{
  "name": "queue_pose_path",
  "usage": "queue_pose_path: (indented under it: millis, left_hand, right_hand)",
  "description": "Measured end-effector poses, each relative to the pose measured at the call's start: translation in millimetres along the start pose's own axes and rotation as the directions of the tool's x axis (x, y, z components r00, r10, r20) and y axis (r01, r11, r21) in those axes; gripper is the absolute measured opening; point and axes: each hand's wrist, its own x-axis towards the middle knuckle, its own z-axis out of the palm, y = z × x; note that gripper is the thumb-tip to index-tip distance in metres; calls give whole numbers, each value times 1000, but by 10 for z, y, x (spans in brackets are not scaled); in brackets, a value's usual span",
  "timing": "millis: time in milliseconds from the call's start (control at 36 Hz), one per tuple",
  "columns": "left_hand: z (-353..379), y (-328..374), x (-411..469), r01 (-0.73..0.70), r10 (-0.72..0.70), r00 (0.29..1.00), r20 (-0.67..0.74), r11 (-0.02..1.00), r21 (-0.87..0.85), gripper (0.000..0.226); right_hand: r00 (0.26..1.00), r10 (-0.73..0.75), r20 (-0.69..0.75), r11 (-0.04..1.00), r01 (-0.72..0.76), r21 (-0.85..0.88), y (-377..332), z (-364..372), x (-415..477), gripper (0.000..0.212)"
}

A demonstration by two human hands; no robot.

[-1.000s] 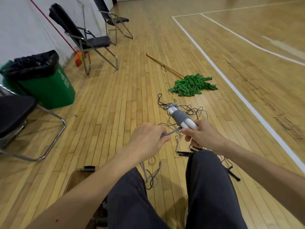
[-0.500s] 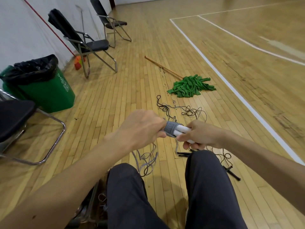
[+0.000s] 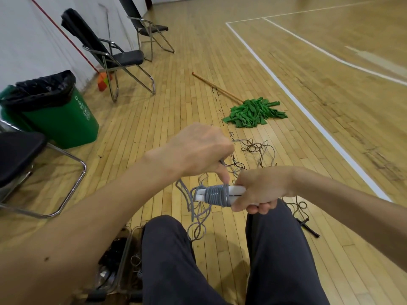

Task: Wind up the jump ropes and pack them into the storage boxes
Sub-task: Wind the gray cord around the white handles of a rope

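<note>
Grey cord (image 3: pixel 214 194): limp, light; I pinch it near the coil.
Left hand (image 3: pixel 198 150): pinching cord, twelve o'clock of handles.
Right hand (image 3: pixel 262 188): clamped around white handles (image 3: pixel 236 190).

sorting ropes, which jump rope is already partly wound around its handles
The grey jump rope with white handles, held in the right hand while the left hand wraps it. The dark ropes lie loose on the floor.

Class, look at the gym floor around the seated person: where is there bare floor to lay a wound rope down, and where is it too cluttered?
Bare floor lies between the green bin and the loose ropes, and right of the green mop past the white line. It is crowded ahead of the knees, where ropes tangle, and by the clear storage box at lower left.
</note>
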Motion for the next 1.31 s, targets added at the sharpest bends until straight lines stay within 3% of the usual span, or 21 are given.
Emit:
queue_pose_path:
  millis: [194,389,472,583,722,833,917,1028,1139,1222,1306]
  left_hand:
    - [4,-116,-2,117,-95,989,112,971,-210,58]
    - [-56,-94,18,89,-28,989,143,893,-440,52]
    - [0,-103,1,108,22,981,192,764,-636,47]
    - [104,-169,-73,126,113,973,202,475,-871,47]
    - [244,-223,-140,143,102,981,168,212,-967,31]
    - [358,-256,-173,157,102,982,162,55,-986,39]
    - [395,-295,-202,158,75,984,164,75,-985,42]
    - [351,-305,-228,178,41,979,197,282,-943,22]
    - [367,-167,-131,232,51,958,282,437,-869,32]
    - [392,-132,-100,239,51,957,287,424,-874,42]
    - [429,-150,-109,208,80,966,247,334,-919,45]
  right_hand:
    - [998,-65,8,993,66,-96,-52,98,-130,25]
    - [987,-159,30,971,162,-178,-122,173,-250,23]
    - [969,-245,26,950,246,-194,-115,198,-316,30]
    - [940,-341,17,930,340,-141,-122,188,-424,27]
    - [891,-451,-45,890,446,-92,-129,139,-459,23]
    - [870,-487,-82,873,488,-10,-149,103,-465,20]
    - [889,-442,-124,896,431,-102,-129,38,-447,18]
    - [969,-241,-51,924,213,-318,-110,16,-432,17]
    - [992,-107,62,885,124,-448,-160,29,-430,20]
    - [979,-174,108,905,202,-375,-162,5,-458,15]
    - [956,-280,83,908,292,-299,-134,-12,-480,15]
